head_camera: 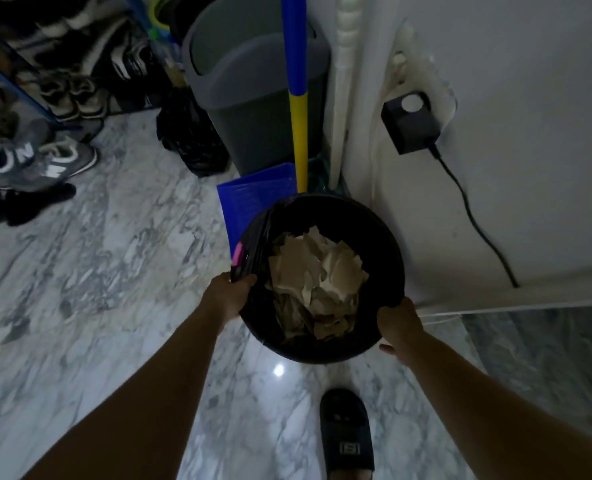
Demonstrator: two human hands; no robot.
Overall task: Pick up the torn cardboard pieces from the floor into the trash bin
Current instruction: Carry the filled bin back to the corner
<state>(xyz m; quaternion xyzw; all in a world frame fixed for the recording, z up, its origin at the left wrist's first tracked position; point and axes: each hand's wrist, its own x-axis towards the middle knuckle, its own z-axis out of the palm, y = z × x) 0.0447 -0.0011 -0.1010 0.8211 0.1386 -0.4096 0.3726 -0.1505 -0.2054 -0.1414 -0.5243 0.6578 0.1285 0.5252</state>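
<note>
A round black trash bin (pixel 384 237) lined with a black bag is held in front of me above the marble floor. Several torn beige cardboard pieces (pixel 317 282) are piled inside it. My left hand (pixel 230 294) grips the bin's left rim, fingers curled over the edge. On the near right rim, my right hand (pixel 400 325) grips the bin from outside. No cardboard pieces show on the visible floor.
A tall grey bin (pixel 253 98) stands behind, with a blue and yellow broom handle (pixel 296 91) and blue dustpan (pixel 242 199) against it. Shoes (pixel 35 161) and a shoe rack fill the left. A black adapter (pixel 409 123) with cable hangs on the right wall. My sandalled foot (pixel 348 434) is below.
</note>
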